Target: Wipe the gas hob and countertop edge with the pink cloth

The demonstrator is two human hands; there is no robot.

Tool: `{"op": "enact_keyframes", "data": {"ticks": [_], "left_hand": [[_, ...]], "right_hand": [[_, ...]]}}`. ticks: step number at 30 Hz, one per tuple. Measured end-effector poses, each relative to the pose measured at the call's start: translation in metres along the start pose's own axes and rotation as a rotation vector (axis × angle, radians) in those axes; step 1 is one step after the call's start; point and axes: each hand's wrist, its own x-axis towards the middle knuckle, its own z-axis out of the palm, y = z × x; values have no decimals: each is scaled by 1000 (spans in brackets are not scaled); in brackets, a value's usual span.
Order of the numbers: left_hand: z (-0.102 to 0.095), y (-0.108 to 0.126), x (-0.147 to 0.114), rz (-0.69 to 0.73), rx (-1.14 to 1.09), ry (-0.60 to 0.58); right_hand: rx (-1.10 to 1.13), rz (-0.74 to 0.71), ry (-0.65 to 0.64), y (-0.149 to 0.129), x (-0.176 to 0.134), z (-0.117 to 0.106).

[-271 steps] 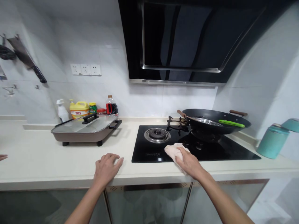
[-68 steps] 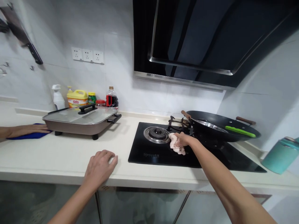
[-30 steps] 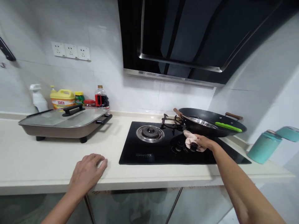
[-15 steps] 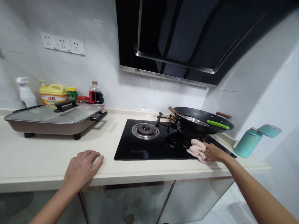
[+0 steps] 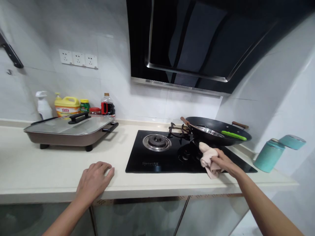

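Observation:
My right hand [image 5: 224, 161] grips a pale pink cloth [image 5: 209, 159] over the front right part of the black glass gas stove [image 5: 169, 165]. Part of the cloth hangs down near the stove's front edge, beside the control knobs [image 5: 185, 154]. My left hand [image 5: 95, 178] rests on the cream countertop [image 5: 61, 170], left of the stove, holding nothing, with the thumb apart from the loosely curled fingers. Behind the cloth a black wok [image 5: 218, 141] with wooden handles sits on the right side of the stove, a green-handled utensil [image 5: 233, 135] lying in it. The left burner [image 5: 157, 142] is uncovered.
A lidded electric pan [image 5: 66, 139] stands on the left counter. Behind it are a spray bottle [image 5: 44, 106], a yellow detergent jug [image 5: 67, 106] and a dark sauce bottle [image 5: 107, 108]. A teal canister [image 5: 269, 155] stands right of the stove. The black range hood [image 5: 187, 42] hangs above.
My right hand has lifted the cloth slightly, and it is more bunched and hanging. My left hand stays on the counter. The whole view has shifted a little.

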Motion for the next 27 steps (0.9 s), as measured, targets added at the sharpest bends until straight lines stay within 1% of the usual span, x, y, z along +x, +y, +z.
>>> {"op": "enact_keyframes", "data": {"ticks": [2, 4, 8, 11, 15, 18, 20, 21, 22, 24, 27], "left_hand": [[-1, 0, 0, -10, -3, -12], [0, -1, 1, -11, -3, -21], [0, 0, 2, -3, -4, -15], [-1, 1, 1, -9, -1, -16], [-2, 3, 0, -17, 5, -19], [-2, 2, 0, -17, 10, -12], [-2, 1, -1, -12, 9, -8], [-1, 1, -1, -9, 8, -9], [-1, 0, -1, -5, 8, -10], [-1, 0, 0, 1, 3, -11], [0, -1, 0, 1, -8, -7]], "right_hand": [[-12, -30, -68, -13, 12, 9], [-44, -42, -107, -22, 23, 14], [-125, -55, -63, -29, 32, 24], [-179, -75, 3, -29, 22, 35], [-225, -88, 92, -24, -5, 48], [-215, -176, 80, -6, -21, 47], [-179, -225, 39, 15, -24, 41], [-167, -219, 34, 27, -23, 36], [-160, -187, 47, 39, -21, 30], [-140, -91, 117, 60, -14, 20], [-95, 39, 247, 80, -4, 8]]}}
